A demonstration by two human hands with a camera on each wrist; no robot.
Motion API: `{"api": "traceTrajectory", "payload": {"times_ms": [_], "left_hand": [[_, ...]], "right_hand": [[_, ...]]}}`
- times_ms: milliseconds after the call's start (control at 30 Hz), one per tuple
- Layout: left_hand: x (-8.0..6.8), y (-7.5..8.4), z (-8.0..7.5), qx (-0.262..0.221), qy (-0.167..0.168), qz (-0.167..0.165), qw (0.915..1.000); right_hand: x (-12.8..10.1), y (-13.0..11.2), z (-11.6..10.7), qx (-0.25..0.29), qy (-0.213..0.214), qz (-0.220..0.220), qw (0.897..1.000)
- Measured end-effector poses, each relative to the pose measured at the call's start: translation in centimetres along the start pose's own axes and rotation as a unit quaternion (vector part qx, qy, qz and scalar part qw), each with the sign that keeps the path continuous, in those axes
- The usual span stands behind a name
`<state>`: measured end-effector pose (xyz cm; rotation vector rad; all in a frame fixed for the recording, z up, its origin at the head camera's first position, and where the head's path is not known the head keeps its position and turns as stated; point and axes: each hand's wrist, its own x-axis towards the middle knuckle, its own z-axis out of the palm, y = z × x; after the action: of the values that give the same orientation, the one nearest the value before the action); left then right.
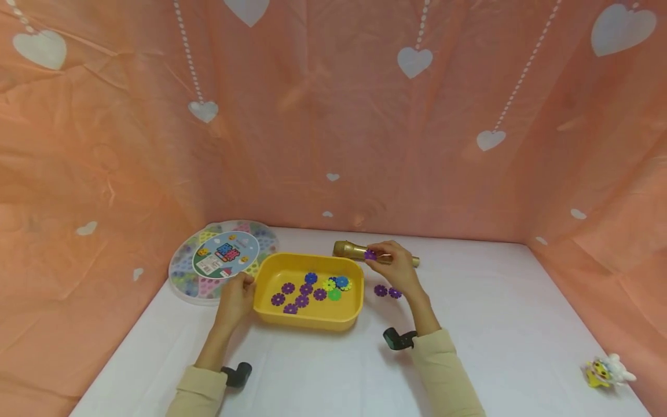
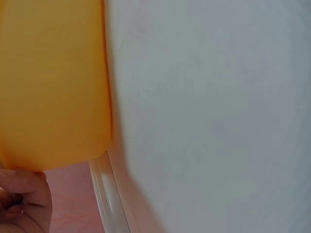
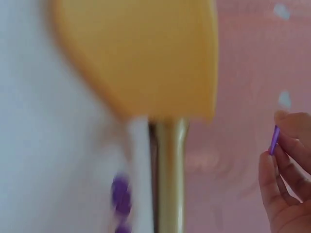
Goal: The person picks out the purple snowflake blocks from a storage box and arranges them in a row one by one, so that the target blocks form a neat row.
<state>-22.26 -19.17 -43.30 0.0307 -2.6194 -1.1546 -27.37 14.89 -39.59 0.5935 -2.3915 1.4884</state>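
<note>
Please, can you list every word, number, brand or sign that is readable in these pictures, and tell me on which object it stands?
Nothing can be read for certain.
Round clear case: its label carries large blue characters and small cartoon figures, too small and blurred to quote.
Same label, white sticker with print: too small to read.
Yellow tray, gold microphone, purple disc pinched by the right hand, small toy: no text visible.
Wrist views: no text.

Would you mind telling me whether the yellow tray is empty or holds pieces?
It holds pieces: purple, blue, yellow and green flower discs lie inside the yellow tray.
</note>
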Motion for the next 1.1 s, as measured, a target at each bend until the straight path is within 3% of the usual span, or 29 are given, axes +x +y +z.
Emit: {"api": "traceTrajectory", "payload": {"times_ms": [100, 300, 533, 800, 1100], "left_hand": [[0.0, 0.1, -0.1, -0.001, 0.002, 0.002, 1.0], [-0.2, 0.0, 0.0, 0.0, 0.002, 0.008, 1.0], [0.0, -0.1, 0.0, 0.0, 0.003, 0.013, 0.9999], [0.2, 0.0, -0.1, -0.006, -0.005, 0.0, 1.0], [0.2, 0.1, -0.2, -0.016, -0.021, -0.02, 0.9995]], "right_hand": [[-0.7, 3.1, -1.6, -0.019, 0.008, 0.008, 1.0], [-2.8, 5.7, -4.7, -0.072, 0.012, 0.042, 0.996], [-4.5, 7.4, -7.5, -0.168, -0.023, 0.111, 0.979], [-5.5, 8.6, -8.2, -0.191, -0.076, 0.153, 0.967], [-5.7, 9.3, -8.3, -0.202, -0.102, 0.139, 0.964]]}}
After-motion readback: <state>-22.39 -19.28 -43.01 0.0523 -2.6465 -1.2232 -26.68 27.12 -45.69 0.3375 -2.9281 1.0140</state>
